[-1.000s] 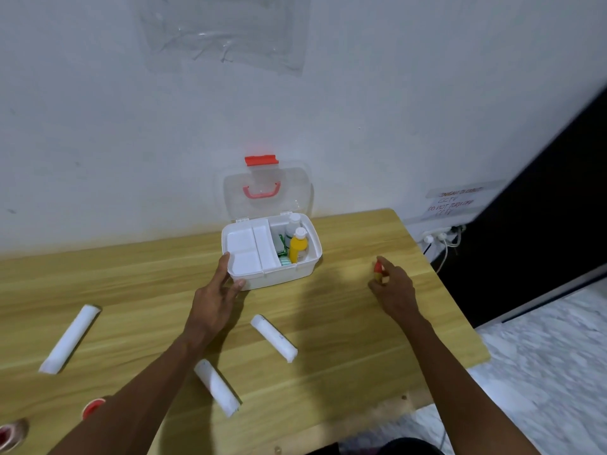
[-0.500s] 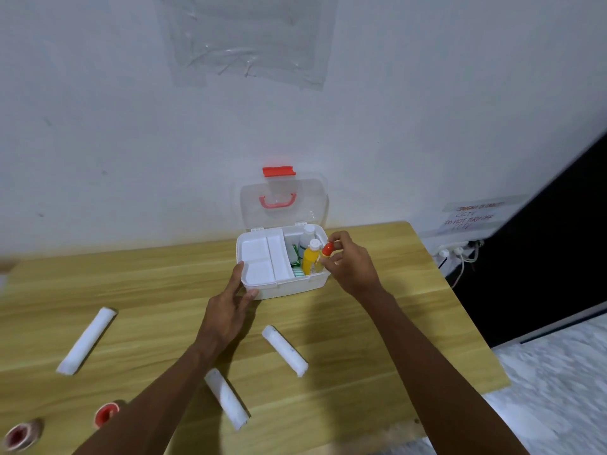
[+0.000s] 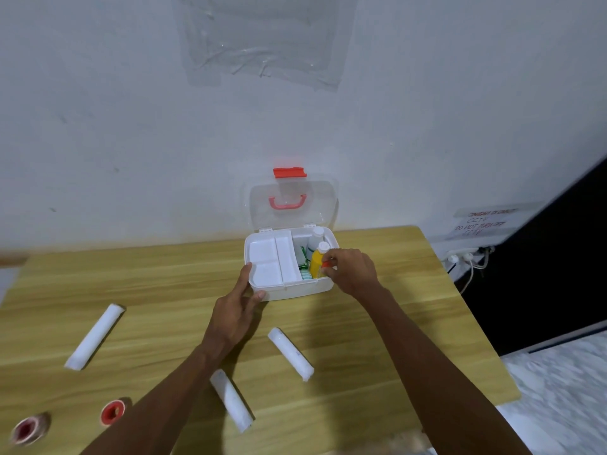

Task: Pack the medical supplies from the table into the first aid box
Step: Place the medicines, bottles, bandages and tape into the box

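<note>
Right hand (image 3: 349, 270): pinching red-capped item (image 3: 326, 264) over first aid box (image 3: 289, 285).
Left hand (image 3: 238, 302): spread, steadying box.
Advice: lower beside yellow bottle (image 3: 317, 262), then release.

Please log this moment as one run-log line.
left hand: steadying first aid box | right hand: lowering small red-capped item into box | lid: open

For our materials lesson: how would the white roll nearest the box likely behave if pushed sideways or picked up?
The white roll is a cylinder lying flat on the table, so a sideways push would probably roll it. It looks like soft wrapped gauze, likely light and slightly squashy, not fragile.
</note>
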